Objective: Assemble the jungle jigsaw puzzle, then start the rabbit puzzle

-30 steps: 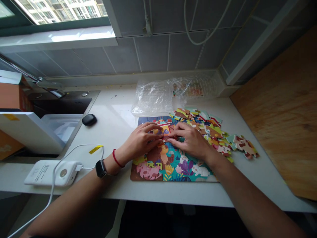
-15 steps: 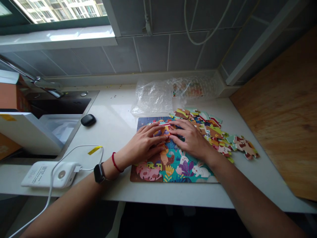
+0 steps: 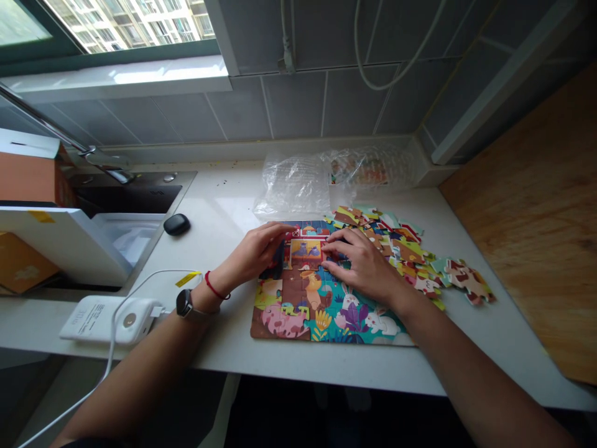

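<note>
A partly assembled jigsaw puzzle (image 3: 284, 320) with rabbits, a pink pig and plants lies flat on the white counter. My left hand (image 3: 259, 249) is over its upper left edge, fingers stretched to the right and nothing seen in them; that corner is partly hidden beneath it. On the puzzle's right half rests my right hand (image 3: 361, 264), fingers apart, their tips at the right side of an orange window picture (image 3: 306, 250). Loose jigsaw pieces (image 3: 405, 250) are heaped just beyond and to the right of this hand, some overlapping the puzzle's upper right.
Clear plastic packaging (image 3: 293, 186) lies behind the puzzle. To the left are a black mouse (image 3: 176, 224), a white power bank (image 3: 109, 319) with a cable, and a sink (image 3: 140, 193) holding boxes. A wooden panel (image 3: 536, 236) stands along the right side.
My left hand has moved left off the puzzle's middle, uncovering the orange window picture. My right hand stays in nearly the same place. The view has shifted slightly.
</note>
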`<action>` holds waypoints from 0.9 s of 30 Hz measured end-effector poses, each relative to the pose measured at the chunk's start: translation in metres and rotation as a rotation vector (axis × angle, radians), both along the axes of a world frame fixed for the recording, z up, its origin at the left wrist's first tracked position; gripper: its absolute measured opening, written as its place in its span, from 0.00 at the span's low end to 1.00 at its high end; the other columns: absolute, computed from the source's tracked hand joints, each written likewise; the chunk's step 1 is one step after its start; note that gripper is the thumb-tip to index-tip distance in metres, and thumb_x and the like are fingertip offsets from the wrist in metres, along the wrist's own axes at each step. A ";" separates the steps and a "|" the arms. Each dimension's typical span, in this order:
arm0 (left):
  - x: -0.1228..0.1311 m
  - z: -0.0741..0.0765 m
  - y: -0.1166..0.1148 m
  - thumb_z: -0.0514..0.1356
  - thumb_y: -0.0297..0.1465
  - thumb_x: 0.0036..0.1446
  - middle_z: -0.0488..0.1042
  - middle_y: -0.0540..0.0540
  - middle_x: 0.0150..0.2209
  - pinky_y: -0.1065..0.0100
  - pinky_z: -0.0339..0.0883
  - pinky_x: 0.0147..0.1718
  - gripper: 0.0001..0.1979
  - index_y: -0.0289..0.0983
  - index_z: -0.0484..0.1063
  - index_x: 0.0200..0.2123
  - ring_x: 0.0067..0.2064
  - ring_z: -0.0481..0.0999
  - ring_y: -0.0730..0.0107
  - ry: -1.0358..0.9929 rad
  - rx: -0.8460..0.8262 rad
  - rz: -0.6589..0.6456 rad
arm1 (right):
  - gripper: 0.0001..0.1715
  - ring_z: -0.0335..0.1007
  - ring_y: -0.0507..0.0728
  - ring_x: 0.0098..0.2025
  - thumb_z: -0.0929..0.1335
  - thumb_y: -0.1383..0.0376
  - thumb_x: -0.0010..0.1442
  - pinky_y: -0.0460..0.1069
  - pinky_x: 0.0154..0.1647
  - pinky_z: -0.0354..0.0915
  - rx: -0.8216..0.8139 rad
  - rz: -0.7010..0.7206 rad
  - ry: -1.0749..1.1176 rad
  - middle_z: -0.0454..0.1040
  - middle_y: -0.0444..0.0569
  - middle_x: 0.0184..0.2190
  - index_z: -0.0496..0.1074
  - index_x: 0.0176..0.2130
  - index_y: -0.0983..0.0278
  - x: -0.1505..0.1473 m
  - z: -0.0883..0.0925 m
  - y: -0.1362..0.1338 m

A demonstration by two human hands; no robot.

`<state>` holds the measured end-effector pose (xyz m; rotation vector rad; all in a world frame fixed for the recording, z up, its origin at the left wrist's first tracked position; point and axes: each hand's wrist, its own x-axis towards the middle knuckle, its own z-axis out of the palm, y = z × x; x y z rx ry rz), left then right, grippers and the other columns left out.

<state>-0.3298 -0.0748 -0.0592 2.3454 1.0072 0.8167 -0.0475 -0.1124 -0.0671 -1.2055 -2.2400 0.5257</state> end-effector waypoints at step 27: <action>0.000 -0.002 -0.003 0.52 0.22 0.69 0.83 0.43 0.46 0.61 0.79 0.44 0.18 0.38 0.75 0.55 0.45 0.83 0.66 -0.034 0.016 0.059 | 0.10 0.73 0.65 0.52 0.76 0.63 0.62 0.62 0.56 0.70 -0.029 0.043 0.013 0.76 0.52 0.49 0.81 0.45 0.56 -0.001 0.003 0.000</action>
